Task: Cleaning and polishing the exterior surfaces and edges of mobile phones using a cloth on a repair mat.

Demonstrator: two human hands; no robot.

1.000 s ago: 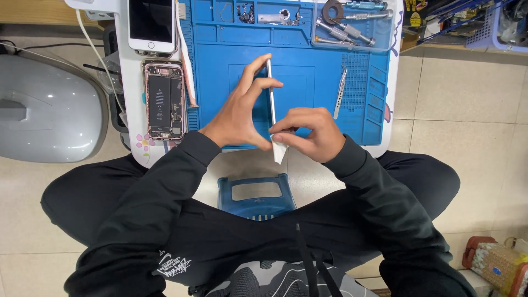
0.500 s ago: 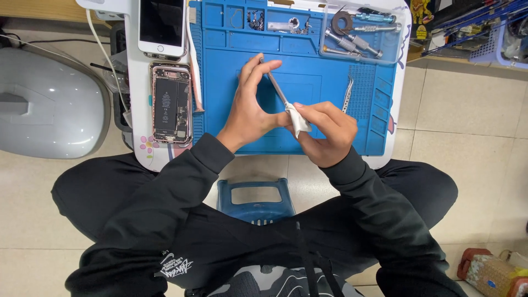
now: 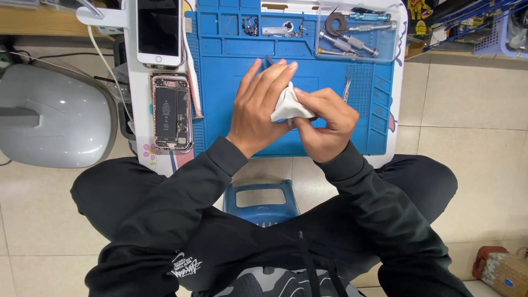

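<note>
From my head view, my left hand (image 3: 258, 107) grips a thin flat part, mostly hidden, above the blue mat (image 3: 231, 82); my right hand (image 3: 324, 124) pinches a white cloth (image 3: 289, 107) against it. Pressing too hard could bend the part.

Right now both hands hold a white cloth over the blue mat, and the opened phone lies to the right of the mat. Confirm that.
Not quite. The left hand and right hand do hold the white cloth over the blue mat, but the opened phone lies to the left of the mat, not the right. The head view shows it there, below a closed phone.
</note>
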